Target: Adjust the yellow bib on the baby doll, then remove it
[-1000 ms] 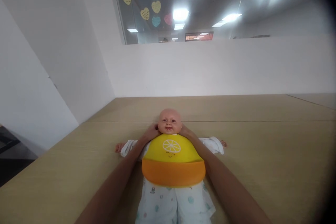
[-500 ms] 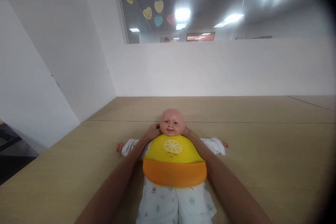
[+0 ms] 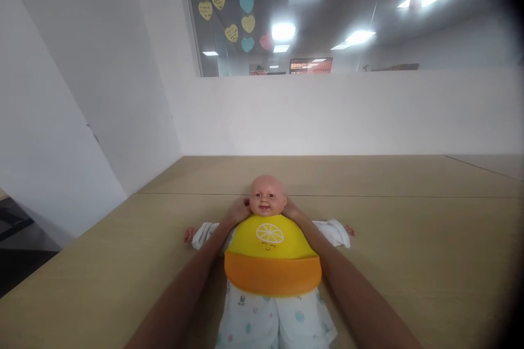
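A baby doll (image 3: 267, 196) in white dotted clothes lies on its back on the wooden table (image 3: 409, 251), arms spread. A yellow bib (image 3: 270, 253) with an orange pocket and a lemon print covers its chest. My left hand (image 3: 237, 211) sits at the left side of the doll's neck, at the bib's top edge. At the right side of the neck is my right hand (image 3: 291, 211). Both hands reach behind the neck and their fingertips are hidden there, curled around the bib's neck straps.
A white partition wall (image 3: 347, 114) runs along the table's far edge and another white wall (image 3: 82, 92) stands at the left. Paper hearts (image 3: 239, 8) hang on the window above. The table's left edge drops to a dark floor (image 3: 16, 262).
The view has tilted down slightly, so the doll sits lower in the picture. Both hands stay at the doll's neck; the head has turned a little.
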Action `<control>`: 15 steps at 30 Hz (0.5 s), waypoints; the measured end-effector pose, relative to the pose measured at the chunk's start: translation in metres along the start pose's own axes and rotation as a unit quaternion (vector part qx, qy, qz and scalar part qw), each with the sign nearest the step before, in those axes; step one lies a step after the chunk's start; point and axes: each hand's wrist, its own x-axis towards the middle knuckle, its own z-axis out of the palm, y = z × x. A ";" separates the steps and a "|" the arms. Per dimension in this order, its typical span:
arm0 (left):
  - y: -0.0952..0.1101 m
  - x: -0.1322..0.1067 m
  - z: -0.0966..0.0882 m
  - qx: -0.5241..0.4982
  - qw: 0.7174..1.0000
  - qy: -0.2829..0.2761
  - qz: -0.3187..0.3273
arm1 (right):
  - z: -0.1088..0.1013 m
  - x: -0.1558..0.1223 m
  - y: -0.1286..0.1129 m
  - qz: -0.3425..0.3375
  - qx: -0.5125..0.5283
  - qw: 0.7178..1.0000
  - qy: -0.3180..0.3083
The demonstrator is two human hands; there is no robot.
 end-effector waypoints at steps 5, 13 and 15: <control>-0.010 0.001 0.007 -0.029 0.999 0.004 0.014 | -0.011 -0.011 0.005 0.015 0.065 0.998 0.022; -0.005 -0.003 0.008 0.006 0.998 -0.009 0.059 | -0.026 -0.059 -0.012 0.063 0.032 0.998 -0.005; -0.007 -0.003 0.008 0.016 0.998 -0.011 0.059 | -0.027 -0.071 -0.023 0.046 -0.003 0.999 -0.018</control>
